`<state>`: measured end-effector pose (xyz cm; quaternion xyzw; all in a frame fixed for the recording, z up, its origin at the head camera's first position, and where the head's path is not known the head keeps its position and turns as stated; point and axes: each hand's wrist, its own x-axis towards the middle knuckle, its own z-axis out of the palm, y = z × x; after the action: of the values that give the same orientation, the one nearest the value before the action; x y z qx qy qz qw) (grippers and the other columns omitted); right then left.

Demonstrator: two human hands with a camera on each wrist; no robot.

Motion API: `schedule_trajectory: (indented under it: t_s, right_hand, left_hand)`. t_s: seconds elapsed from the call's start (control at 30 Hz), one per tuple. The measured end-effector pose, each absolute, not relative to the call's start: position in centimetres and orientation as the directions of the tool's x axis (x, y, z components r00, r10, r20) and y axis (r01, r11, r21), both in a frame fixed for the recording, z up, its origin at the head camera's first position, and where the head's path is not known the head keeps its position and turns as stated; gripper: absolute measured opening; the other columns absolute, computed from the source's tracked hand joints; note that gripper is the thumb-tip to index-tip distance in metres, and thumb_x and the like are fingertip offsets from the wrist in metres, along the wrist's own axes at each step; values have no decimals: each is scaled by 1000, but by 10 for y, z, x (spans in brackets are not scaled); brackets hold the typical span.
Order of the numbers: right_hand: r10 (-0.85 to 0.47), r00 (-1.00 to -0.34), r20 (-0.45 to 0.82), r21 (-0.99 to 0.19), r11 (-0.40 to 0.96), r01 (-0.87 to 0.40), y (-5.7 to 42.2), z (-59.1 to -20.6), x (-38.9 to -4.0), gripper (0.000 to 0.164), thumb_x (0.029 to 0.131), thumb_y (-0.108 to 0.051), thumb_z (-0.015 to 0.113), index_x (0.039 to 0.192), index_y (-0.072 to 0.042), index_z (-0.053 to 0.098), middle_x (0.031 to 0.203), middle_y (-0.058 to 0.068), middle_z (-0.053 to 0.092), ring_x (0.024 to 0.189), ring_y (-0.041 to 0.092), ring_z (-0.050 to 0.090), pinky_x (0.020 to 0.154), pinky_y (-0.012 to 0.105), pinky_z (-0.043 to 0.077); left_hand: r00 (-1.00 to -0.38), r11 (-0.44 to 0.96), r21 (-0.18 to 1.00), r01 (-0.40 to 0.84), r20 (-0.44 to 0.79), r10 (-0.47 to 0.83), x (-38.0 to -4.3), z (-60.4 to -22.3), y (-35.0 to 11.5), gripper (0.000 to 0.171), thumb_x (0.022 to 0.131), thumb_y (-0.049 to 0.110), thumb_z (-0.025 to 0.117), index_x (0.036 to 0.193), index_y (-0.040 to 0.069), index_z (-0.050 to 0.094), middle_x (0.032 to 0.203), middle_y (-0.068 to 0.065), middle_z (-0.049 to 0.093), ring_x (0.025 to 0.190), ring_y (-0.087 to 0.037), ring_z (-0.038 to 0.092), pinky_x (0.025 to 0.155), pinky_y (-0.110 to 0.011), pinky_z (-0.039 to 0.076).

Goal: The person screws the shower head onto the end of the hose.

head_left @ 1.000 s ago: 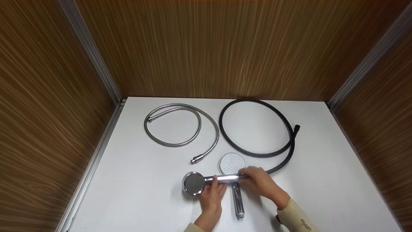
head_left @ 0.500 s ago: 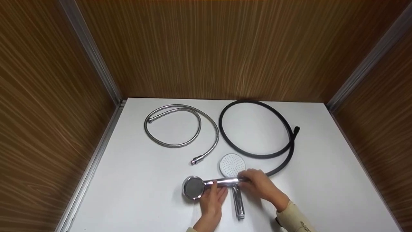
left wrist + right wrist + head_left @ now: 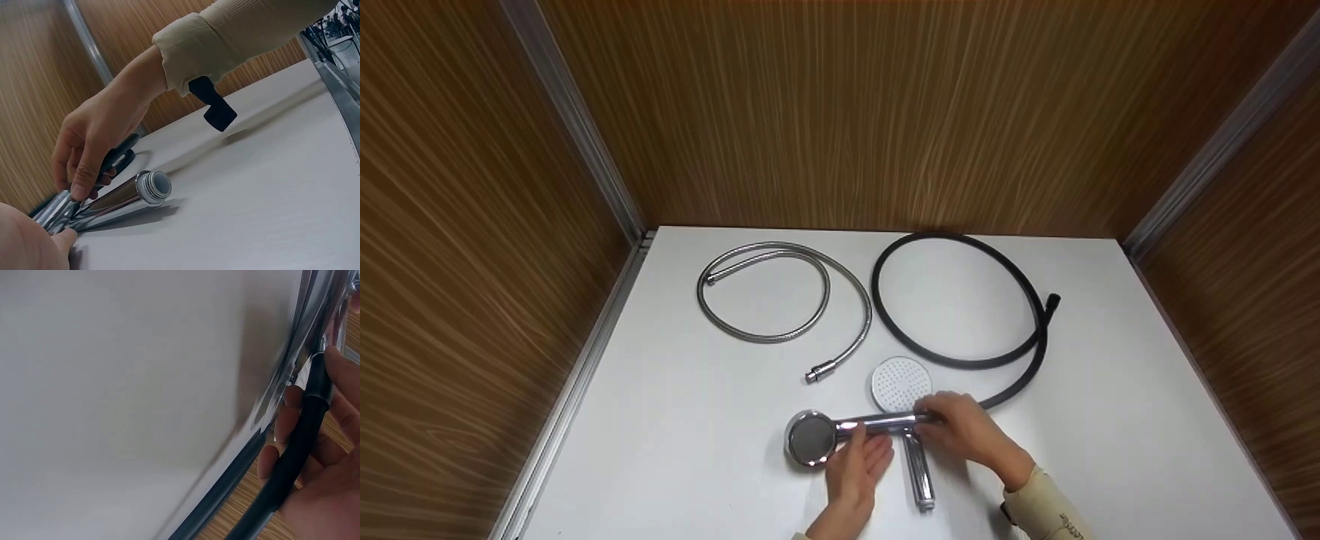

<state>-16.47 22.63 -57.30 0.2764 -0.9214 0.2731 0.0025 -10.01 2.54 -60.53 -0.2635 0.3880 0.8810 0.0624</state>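
Note:
My left hand (image 3: 851, 476) holds a chrome shower head (image 3: 812, 440) with a grey round face, thumb over its handle and fingers below. At the handle's other end, my right hand (image 3: 971, 431) pinches the collar (image 3: 319, 382) of a black shower hose (image 3: 306, 430), thumb on one side and fingers on the other. Collar and handle are in line, right up against each other. Beneath them lies a second shower head (image 3: 901, 382) with a white dotted face. Its chrome handle points toward me, and its threaded end (image 3: 154, 188) shows bare in the left wrist view.
The black hose loops over the back right of the white table (image 3: 660, 435), its far end (image 3: 1052, 302) free. A coiled silver metal hose (image 3: 765, 340) lies at the back left, one end fitting (image 3: 820, 371) near the shower heads. Wood-grain panels (image 3: 840, 112) enclose three sides.
The held shower head and both hands have shifted slightly toward me. My left fingers have spread out more beneath the handle. The lower shower head's handle end has swung slightly right.

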Motion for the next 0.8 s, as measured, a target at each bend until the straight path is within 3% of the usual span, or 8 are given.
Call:
schedule_trajectory:
  t_s: [0.27,0.53,0.63,0.8]
  right_hand:
    - [-494,-859,136,-540,690,-482,224,-571,-167,10,94,-25,80,101,-18,78,90,-8,72,79,4,62,71,26,57]
    - [-366,-928,74,-538,769,-346,216,-567,-172,16,99,-29,75,91,-15,71,78,-9,60,69,5,51,61,23,46]
    - [-285,-956,71,-540,795,-277,212,-566,-174,21,97,-26,77,101,-10,65,75,-6,57,65,9,49,59,26,45]
    - [-223,-974,36,-525,825,-208,206,-567,-179,52,96,-32,78,129,2,59,84,6,66,76,21,63,72,44,59]
  left_hand:
    - [-846,-696,629,-346,-531,-59,-101,-604,23,64,108,28,60,142,-23,43,127,-41,65,126,-48,66,106,-52,57]
    - [-853,-689,627,-363,-521,-24,-102,-606,21,67,110,31,55,143,-25,40,135,-45,58,132,-51,59,111,-54,54]
    - [-855,-694,626,-356,-518,-28,-101,-604,22,68,110,31,55,144,-25,39,137,-47,54,134,-52,56,111,-55,53]
    - [-856,-694,624,-359,-517,-22,-100,-602,22,67,110,31,55,146,-23,38,138,-45,55,134,-50,57,111,-53,54]
